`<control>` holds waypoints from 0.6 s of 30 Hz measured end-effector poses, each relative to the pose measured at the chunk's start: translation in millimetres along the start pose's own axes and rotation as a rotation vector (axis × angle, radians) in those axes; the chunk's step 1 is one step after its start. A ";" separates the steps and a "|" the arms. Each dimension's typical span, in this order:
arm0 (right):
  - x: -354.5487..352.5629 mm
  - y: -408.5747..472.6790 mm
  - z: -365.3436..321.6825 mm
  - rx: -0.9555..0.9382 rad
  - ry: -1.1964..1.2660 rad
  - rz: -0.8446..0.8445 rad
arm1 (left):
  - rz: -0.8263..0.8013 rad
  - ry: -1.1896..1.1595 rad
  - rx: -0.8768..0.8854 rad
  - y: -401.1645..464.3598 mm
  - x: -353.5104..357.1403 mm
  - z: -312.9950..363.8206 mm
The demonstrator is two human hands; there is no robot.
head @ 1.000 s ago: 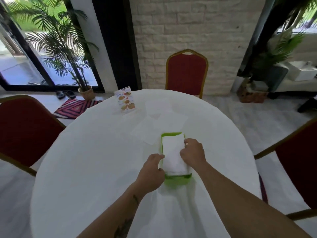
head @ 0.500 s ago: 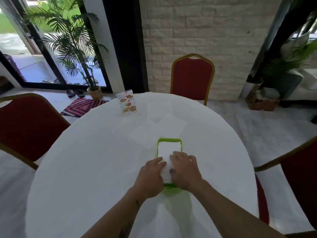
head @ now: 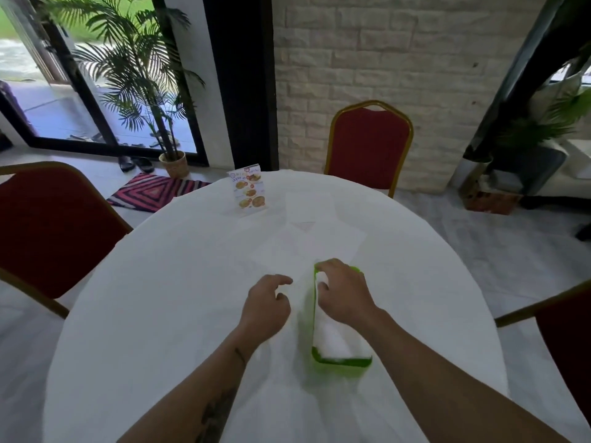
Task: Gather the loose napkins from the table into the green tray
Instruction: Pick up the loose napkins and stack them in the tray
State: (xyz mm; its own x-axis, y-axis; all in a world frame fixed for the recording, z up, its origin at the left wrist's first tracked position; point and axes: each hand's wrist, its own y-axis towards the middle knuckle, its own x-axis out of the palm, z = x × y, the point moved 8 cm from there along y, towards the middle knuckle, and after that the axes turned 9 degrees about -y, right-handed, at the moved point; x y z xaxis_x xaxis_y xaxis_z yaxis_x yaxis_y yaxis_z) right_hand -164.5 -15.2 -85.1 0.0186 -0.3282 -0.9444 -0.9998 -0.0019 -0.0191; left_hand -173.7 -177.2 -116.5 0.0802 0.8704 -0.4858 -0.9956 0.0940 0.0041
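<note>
Green tray [head: 341, 360] is sitting at lower centre, white napkins [head: 332, 337] inside; right hand [head: 343, 294] is resting over them, fingers bent. Left hand [head: 267, 306], loosely curled, is holding nothing. Loose napkins [head: 315, 243] above are blending into the cloth, so one may be getting missed.

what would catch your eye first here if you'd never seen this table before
The green tray near the table's front edge, holding white napkins, with the right hand over its far end. The left hand hovers beside it. Farther back stands a menu card.
</note>
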 end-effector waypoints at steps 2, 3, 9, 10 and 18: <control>1.7 14.0 -15.3 0.012 0.048 -0.009 | 0.006 -0.014 -0.010 15.5 -12.7 -6.8; 5.5 20.8 -22.3 0.022 0.059 -0.024 | 0.004 -0.019 -0.011 22.9 -18.2 -11.5; 31.3 76.3 -40.7 0.104 0.041 -0.088 | -0.068 0.025 0.034 81.3 -26.4 -37.2; 37.1 86.4 -38.4 0.127 0.034 -0.108 | -0.081 0.036 0.047 92.0 -24.4 -40.4; 73.9 150.4 -2.9 0.272 -0.068 -0.239 | -0.233 0.293 0.071 144.6 5.3 -85.9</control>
State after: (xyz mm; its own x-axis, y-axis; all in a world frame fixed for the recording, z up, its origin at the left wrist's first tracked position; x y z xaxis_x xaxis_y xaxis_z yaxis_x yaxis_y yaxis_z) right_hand -313.5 -42.4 -156.8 0.2607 -0.2850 -0.9224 -0.9298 0.1830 -0.3194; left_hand -321.5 -200.5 -193.6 0.2765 0.6474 -0.7103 -0.9456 0.3152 -0.0808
